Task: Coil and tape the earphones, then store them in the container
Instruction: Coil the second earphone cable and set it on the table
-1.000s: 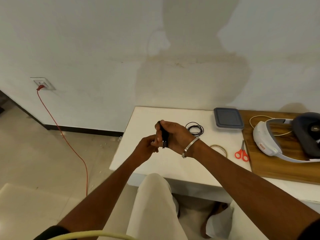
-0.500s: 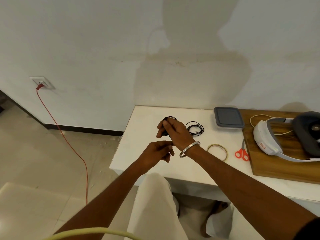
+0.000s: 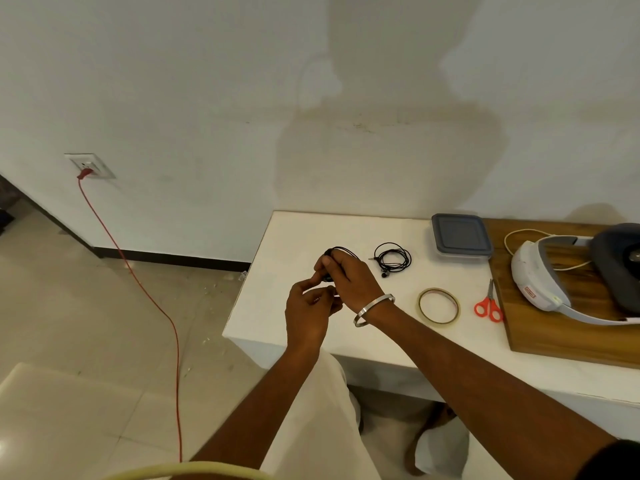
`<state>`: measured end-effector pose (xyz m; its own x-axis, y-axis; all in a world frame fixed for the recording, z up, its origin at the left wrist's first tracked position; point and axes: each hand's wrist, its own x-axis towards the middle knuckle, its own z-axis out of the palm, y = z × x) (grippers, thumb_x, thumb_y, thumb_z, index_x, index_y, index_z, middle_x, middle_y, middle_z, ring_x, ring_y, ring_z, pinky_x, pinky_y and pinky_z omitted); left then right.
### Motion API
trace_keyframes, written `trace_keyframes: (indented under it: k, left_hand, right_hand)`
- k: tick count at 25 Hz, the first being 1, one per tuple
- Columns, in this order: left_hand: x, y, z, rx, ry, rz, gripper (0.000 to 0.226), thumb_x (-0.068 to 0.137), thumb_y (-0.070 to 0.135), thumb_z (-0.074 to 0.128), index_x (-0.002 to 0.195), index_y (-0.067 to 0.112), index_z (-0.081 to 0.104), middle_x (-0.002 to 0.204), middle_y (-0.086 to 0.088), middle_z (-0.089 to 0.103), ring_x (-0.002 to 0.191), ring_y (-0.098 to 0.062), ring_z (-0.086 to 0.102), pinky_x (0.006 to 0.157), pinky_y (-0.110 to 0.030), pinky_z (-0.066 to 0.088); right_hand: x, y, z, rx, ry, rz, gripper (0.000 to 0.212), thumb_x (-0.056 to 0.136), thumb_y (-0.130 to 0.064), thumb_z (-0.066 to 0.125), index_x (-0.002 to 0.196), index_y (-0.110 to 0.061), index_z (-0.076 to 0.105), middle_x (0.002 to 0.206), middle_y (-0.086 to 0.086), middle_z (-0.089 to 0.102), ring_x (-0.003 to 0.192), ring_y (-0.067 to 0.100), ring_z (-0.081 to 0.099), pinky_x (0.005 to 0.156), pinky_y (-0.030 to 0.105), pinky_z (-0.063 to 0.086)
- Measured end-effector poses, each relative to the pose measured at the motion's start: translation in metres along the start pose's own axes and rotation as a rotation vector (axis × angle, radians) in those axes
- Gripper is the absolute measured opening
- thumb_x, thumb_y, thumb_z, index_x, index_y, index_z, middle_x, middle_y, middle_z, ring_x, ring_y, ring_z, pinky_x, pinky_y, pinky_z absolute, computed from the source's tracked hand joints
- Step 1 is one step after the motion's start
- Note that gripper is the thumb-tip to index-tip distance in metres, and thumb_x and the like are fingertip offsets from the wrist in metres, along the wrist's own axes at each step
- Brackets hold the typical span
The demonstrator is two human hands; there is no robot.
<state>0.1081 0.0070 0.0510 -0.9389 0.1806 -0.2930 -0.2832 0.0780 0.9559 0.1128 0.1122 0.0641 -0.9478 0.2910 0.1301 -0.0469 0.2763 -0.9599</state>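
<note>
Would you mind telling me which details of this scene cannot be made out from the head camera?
- Coiled earphones in the right hand: mostly covered by its fingers, so any tape is hidden.
- Left hand: whatever its curled fingertips pinch is too small to tell.
- Grey container: lid on, contents hidden.
- Headset: cut off by the right edge.
</note>
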Motion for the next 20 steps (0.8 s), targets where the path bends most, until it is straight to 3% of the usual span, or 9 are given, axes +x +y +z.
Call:
trace_keyframes:
  k: [3, 8, 11, 15, 20]
  left_hand:
    - [0.002, 0.001, 0.002, -0.092, 0.068, -0.032, 0.03, 0.089, 0.006, 0.064, 0.117, 0.012, 0.056, 0.1, -0.01, 0.071, 0.079, -0.014, 0.073, 0.073, -0.022, 0.059]
    - [0.0, 0.007, 0.006, -0.301, 0.014, -0.139, 0.037, 0.085, -0.001, 0.065, 0.121, 0.007, 0.058, 0.104, -0.017, 0.071, 0.089, -0.023, 0.072, 0.075, -0.024, 0.059]
    - [-0.002, 0.004, 0.005, -0.307, 0.005, -0.126, 0.036, 0.086, -0.002, 0.064, 0.12, 0.01, 0.059, 0.103, -0.015, 0.072, 0.089, -0.024, 0.073, 0.078, -0.028, 0.059]
    - [0.0, -0.002, 0.006, -0.223, 0.098, -0.146, 0.029, 0.086, 0.008, 0.069, 0.114, 0.012, 0.063, 0.094, -0.008, 0.073, 0.081, -0.02, 0.073, 0.074, -0.026, 0.06]
    - [-0.004, -0.009, 0.008, -0.08, 0.176, 0.026, 0.013, 0.088, 0.019, 0.066, 0.102, 0.018, 0.068, 0.09, -0.002, 0.072, 0.085, -0.018, 0.07, 0.076, -0.029, 0.059]
  right_hand:
    - [0.0, 0.003, 0.001, -0.041, 0.006, 0.027, 0.025, 0.099, -0.016, 0.039, 0.088, -0.011, 0.06, 0.086, 0.009, 0.07, 0.083, 0.016, 0.068, 0.073, 0.013, 0.051]
    - [0.002, 0.014, 0.001, 0.012, 0.065, 0.121, 0.027, 0.1, -0.019, 0.038, 0.09, -0.01, 0.061, 0.09, 0.009, 0.071, 0.08, 0.013, 0.068, 0.076, 0.022, 0.054]
    - [0.003, 0.018, -0.001, 0.083, 0.078, 0.191, 0.027, 0.1, -0.021, 0.037, 0.091, -0.011, 0.061, 0.09, 0.011, 0.073, 0.084, 0.019, 0.07, 0.079, 0.028, 0.056]
    - [0.002, 0.016, -0.003, 0.053, 0.068, 0.198, 0.026, 0.1, -0.016, 0.037, 0.092, -0.006, 0.059, 0.087, 0.012, 0.072, 0.081, 0.021, 0.069, 0.07, 0.018, 0.054]
    - [-0.001, 0.02, -0.003, -0.274, -0.102, 0.145, 0.024, 0.098, -0.014, 0.041, 0.094, -0.002, 0.061, 0.087, 0.009, 0.065, 0.081, 0.021, 0.061, 0.068, 0.016, 0.045]
